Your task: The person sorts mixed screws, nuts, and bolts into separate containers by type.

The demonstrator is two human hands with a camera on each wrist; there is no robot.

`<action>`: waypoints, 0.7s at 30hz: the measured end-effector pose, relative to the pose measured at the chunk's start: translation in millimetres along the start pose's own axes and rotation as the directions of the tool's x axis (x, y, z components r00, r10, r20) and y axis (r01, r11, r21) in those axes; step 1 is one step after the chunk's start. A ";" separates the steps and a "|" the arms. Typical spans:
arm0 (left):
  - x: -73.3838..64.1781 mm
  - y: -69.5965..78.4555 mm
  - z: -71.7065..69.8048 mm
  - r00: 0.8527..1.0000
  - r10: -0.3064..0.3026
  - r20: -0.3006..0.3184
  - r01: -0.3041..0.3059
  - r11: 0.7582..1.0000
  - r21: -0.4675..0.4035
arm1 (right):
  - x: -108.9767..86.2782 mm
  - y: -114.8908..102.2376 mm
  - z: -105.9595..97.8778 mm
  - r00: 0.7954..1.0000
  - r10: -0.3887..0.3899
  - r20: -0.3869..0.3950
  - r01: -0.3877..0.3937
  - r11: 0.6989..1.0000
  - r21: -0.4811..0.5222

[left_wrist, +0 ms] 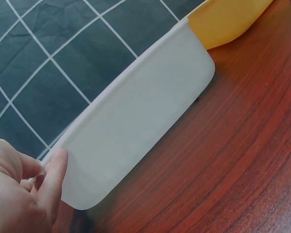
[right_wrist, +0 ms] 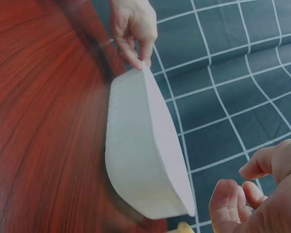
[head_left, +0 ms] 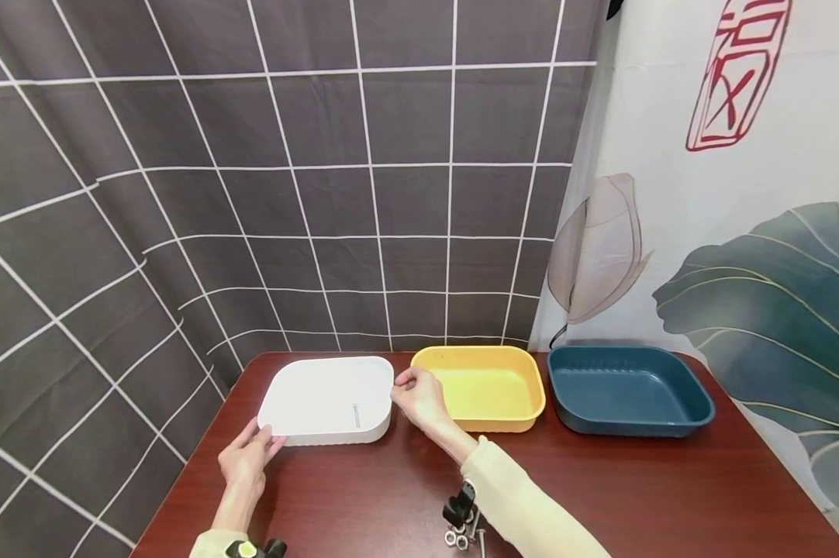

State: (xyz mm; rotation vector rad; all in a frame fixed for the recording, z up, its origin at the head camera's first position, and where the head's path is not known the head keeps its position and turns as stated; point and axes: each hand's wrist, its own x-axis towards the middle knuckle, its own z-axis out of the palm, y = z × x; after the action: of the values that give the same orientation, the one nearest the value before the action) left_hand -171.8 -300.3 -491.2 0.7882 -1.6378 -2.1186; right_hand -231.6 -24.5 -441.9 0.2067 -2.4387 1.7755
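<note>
A white tray [head_left: 322, 395] stands at the left of the table, with a thin grey threaded piece, like a screw [head_left: 356, 416], lying in it. At its near left corner my left hand [head_left: 245, 459] pinches the rim between thumb and fingers, as the left wrist view also shows. My right hand [head_left: 421, 399] is by the tray's right end, in front of the yellow tray [head_left: 489, 425]. In the right wrist view the fingers [right_wrist: 225, 199] of that hand are loosely bent, apart from the white rim, with nothing seen between them.
A dark blue tray [head_left: 625, 426] stands at the right. Several metal nuts and bolts [head_left: 464, 536] lie near the table's front, partly hidden by the right wrist camera [head_left: 459, 505]. Behind the table [head_left: 364, 496] hangs a grey gridded cloth [head_left: 419, 201].
</note>
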 end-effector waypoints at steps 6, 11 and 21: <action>0.3 -0.5 0.8 1.000 0.009 -0.019 -0.009 1.000 0.012 | -7.5 2.5 -22.2 0.997 -0.071 -0.037 0.071 0.997 0.003; 1.1 -2.1 1.0 1.000 0.019 -0.021 -0.019 1.000 -0.004 | -15.1 6.7 -36.5 0.995 -0.089 -0.045 0.091 0.996 0.025; -0.2 -0.1 1.1 1.000 0.009 -0.006 -0.009 1.000 0.009 | -28.6 9.2 -58.0 0.998 -0.056 -0.032 0.059 0.994 0.097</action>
State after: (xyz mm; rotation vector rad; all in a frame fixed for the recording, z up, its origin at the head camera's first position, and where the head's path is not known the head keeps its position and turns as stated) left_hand -172.4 -299.4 -491.1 0.7878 -1.6466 -2.1023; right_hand -204.3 34.6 -437.7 0.2548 -2.3036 1.8618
